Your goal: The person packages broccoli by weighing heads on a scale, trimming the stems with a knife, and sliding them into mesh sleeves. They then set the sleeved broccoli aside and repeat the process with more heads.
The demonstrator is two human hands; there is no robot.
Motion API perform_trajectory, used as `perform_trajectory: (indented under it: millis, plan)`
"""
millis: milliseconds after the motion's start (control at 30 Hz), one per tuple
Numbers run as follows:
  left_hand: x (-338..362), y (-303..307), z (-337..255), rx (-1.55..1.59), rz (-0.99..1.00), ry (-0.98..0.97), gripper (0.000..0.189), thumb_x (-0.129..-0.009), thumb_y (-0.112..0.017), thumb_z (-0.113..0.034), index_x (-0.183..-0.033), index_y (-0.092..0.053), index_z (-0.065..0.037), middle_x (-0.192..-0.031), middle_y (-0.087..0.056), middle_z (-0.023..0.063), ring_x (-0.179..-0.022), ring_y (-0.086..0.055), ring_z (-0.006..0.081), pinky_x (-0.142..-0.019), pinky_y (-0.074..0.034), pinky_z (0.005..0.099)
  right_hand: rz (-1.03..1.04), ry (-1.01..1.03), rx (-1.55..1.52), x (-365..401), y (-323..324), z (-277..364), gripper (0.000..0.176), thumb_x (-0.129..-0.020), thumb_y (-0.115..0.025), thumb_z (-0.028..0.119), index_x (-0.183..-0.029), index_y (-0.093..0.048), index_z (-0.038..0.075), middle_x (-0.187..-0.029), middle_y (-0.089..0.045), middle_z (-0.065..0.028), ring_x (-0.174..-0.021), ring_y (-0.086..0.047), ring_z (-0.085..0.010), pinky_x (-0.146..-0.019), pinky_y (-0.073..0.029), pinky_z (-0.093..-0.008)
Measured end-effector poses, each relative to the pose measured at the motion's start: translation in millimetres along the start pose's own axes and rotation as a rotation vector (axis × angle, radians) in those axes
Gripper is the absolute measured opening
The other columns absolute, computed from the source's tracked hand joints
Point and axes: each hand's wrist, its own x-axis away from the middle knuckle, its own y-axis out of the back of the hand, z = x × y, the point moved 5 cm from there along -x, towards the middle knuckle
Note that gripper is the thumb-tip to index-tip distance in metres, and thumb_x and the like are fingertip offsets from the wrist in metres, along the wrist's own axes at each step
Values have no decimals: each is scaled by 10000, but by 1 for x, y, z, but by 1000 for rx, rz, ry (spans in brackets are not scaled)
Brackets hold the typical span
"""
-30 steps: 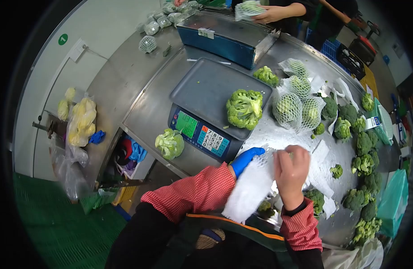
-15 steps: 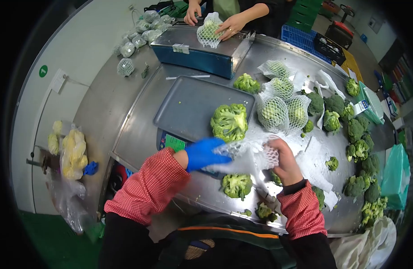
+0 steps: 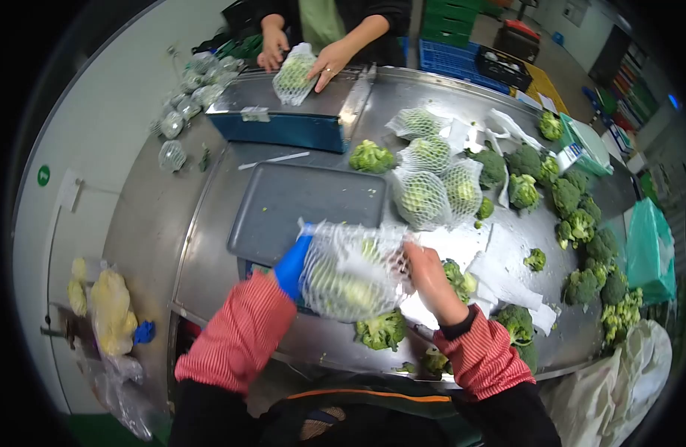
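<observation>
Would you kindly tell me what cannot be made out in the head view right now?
All in the head view:
Scale: its reading, mostly covered by the left sleeve and netted broccoli.
Left hand: its fingers, mostly obscured by the netted broccoli.
Co-worker: the head, cut off by the top edge.
Label on the blue-sided box: its print, too small to read.

Between the left hand [image 3: 291,266] and right hand [image 3: 435,283] is a netted broccoli [image 3: 347,287]. From it, on the bench [image 3: 209,231], the scale tray [image 3: 306,194] lies at eleven o'clock, a box [image 3: 298,132] behind that; netted heads [image 3: 423,195] at one; loose heads [image 3: 566,197] towards three; a broccoli piece [image 3: 382,331] at five.
</observation>
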Motion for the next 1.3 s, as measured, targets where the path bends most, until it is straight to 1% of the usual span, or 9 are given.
perform_trajectory:
  millis: [100,300,467,500,600,833,867,967,1300]
  plan:
    - [26,21,52,162,51,68,531,-911,-435,-429,-1263,-476,-34,-1181,-573,157,-1052,-577,287,-921,-469,435,200,-377,-588,36,-3,-12,379,-957,-399,273,-974,-603,-46,-847,-650,-72,-715,-603,-124,-691,-492,-257]
    - [37,-23,106,216,-49,141,459,-894,-476,-315,-1216,-493,13,-1124,-595,172,-1016,-590,275,-914,-474,403,251,-581,-440,94,13,-78,390,-985,-353,260,-1149,-544,-38,-979,-645,-95,-940,-601,-193,-911,-446,-287]
    - [6,-18,133,-310,307,142,358,-932,-397,-190,-1199,-506,21,-1150,-589,151,-1006,-588,236,-928,-459,368,161,-5,298,96,69,-53,420,-977,-358,289,-1168,-561,-25,-1135,-607,-142,-1020,-587,-220,-930,-445,-334]
    - [-3,-16,140,-589,425,116,351,-936,-385,-177,-1201,-506,20,-1154,-588,149,-1011,-585,232,-937,-452,363,258,-71,-33,100,67,-45,416,-972,-356,282,-1152,-563,-30,-1116,-613,-145,-999,-598,-228,-921,-452,-339]
    - [16,-44,159,189,146,444,359,-920,-379,-159,-1208,-506,14,-1167,-585,139,-1062,-561,240,-981,-414,371,441,-188,-797,115,53,-27,438,-974,-322,272,-1174,-534,-54,-1007,-643,-136,-906,-623,-213,-836,-498,-317]
    - [8,-46,164,-312,75,28,392,-879,-408,-229,-1166,-544,2,-1065,-632,149,-979,-603,280,-944,-441,405,304,-623,-489,156,79,-141,465,-992,-324,340,-1260,-476,-8,-1197,-579,-116,-1046,-590,-207,-931,-464,-315]
    - [-1,-36,178,257,-75,188,382,-896,-400,-238,-1158,-550,-4,-1063,-632,147,-992,-600,284,-935,-445,409,329,-592,-633,156,72,-141,471,-993,-322,346,-1273,-464,-5,-1213,-570,-113,-1059,-584,-199,-932,-463,-309]
    - [-13,-85,160,319,-73,237,372,-919,-389,-238,-1165,-547,-7,-1092,-624,147,-1023,-591,284,-945,-438,423,306,-493,-924,142,69,-127,482,-997,-313,356,-1302,-437,3,-1246,-551,-101,-1084,-571,-176,-934,-460,-299]
    - [-98,-147,56,-809,109,-923,528,-915,-496,-283,-1357,-362,-27,-1334,-460,129,-1170,-503,251,-1013,-384,413,216,-199,-767,16,113,-41,524,-976,-335,457,-1173,-533,13,-1037,-636,-54,-818,-630,-133,-697,-514,-283]
